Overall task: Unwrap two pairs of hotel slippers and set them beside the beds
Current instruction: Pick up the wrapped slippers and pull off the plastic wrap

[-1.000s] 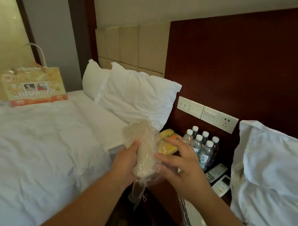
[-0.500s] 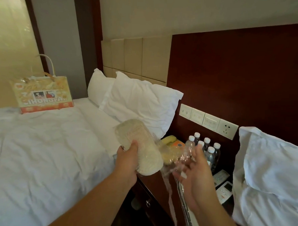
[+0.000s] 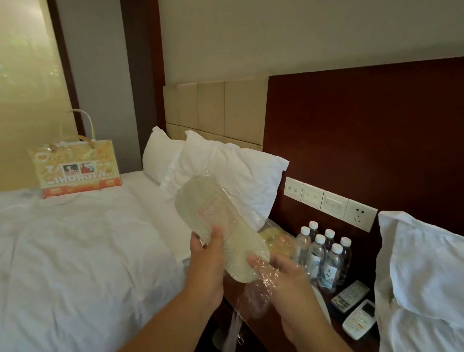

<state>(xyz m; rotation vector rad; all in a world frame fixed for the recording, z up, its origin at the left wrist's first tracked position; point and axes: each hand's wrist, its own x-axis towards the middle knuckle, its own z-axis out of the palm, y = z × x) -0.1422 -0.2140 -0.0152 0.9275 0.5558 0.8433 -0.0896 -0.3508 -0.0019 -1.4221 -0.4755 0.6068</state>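
My left hand (image 3: 208, 260) grips a pair of flat cream slippers (image 3: 218, 223) held sole-up above the gap between the beds, its toe pointing up-left. The clear plastic wrapper (image 3: 260, 289) hangs crumpled off the heel end. My right hand (image 3: 287, 282) holds that loose wrapper, with film stretched over its fingers. A strip of plastic (image 3: 232, 333) dangles below. The left bed (image 3: 63, 248) lies to the left, the right bed's pillow (image 3: 428, 277) to the right.
The dark nightstand (image 3: 271, 334) between the beds carries several water bottles (image 3: 323, 254), two remote controls (image 3: 355, 306) and a yellow packet (image 3: 273, 236). A printed gift bag (image 3: 75, 169) stands on the left bed. Wall switches (image 3: 328, 201) sit on the wooden headboard.
The slippers have come further out of the wrapper and tilted flatter, sole toward me. My right hand came back to the heel end and took hold of the loose plastic.
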